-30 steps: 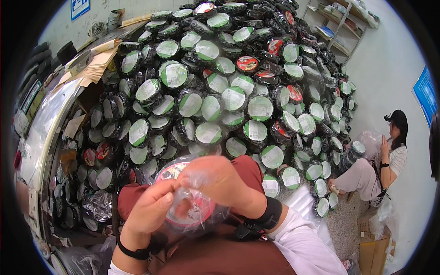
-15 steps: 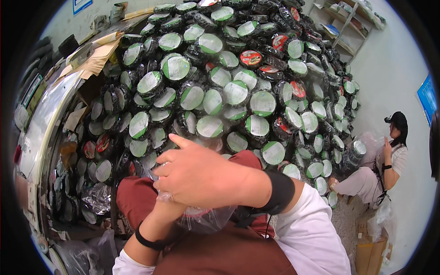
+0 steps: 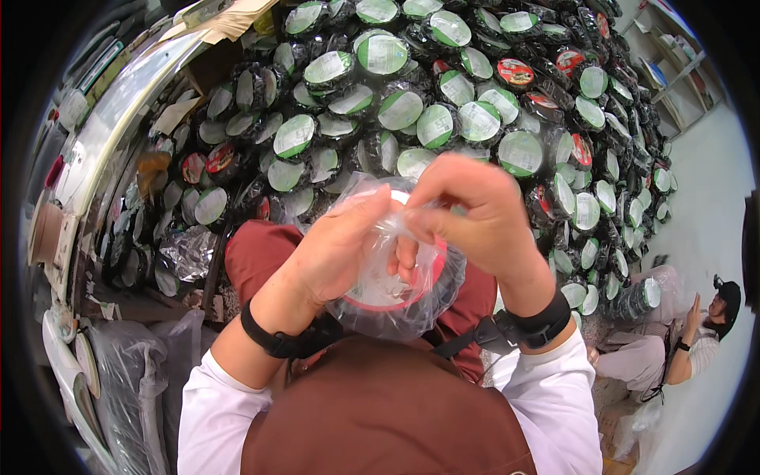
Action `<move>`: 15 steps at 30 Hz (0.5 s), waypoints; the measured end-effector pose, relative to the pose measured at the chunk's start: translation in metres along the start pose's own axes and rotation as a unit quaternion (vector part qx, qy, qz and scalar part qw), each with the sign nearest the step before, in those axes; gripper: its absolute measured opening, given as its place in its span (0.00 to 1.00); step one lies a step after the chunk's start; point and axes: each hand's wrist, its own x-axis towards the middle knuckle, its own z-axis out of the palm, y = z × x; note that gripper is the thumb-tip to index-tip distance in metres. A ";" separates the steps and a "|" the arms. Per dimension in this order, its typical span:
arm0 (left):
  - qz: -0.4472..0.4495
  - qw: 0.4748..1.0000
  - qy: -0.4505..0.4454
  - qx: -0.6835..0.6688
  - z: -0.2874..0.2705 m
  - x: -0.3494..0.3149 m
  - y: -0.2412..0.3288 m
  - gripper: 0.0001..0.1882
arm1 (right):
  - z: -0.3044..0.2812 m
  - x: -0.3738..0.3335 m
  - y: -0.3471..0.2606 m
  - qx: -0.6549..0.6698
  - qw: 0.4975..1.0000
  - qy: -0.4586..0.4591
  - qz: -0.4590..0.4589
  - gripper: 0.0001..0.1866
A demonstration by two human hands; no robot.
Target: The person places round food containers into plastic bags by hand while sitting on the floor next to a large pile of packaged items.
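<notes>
Clear plastic bag (image 3: 396, 305) holding red-rimmed coil (image 3: 385, 289), both hands pinching.

Ahead of me: a big heap of bagged rolls (image 3: 443, 119), black with round green-and-white labels, a few with red ones (image 3: 514, 73).
To my left: a cluttered counter edge (image 3: 119, 127) with cardboard scraps (image 3: 229, 20), and a crumpled clear plastic bag (image 3: 186, 249) lower down.
To my right: another person sitting on the pale floor (image 3: 712, 206), a hand (image 3: 695, 305) raised.
Far right corner: shelving (image 3: 673, 71) against the wall.
</notes>
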 end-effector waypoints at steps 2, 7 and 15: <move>0.035 0.995 -0.018 0.092 0.004 -0.001 0.002 0.19 | 0.000 0.001 -0.017 0.026 0.999 0.044 -0.012 0.05; 0.222 0.826 -0.081 0.512 0.005 -0.001 0.008 0.06 | 0.000 0.004 -0.001 0.074 0.997 0.031 0.011 0.12; 0.503 0.294 0.022 0.813 0.010 0.003 0.032 0.07 | -0.001 0.017 0.009 -0.186 0.981 -0.061 -0.018 0.05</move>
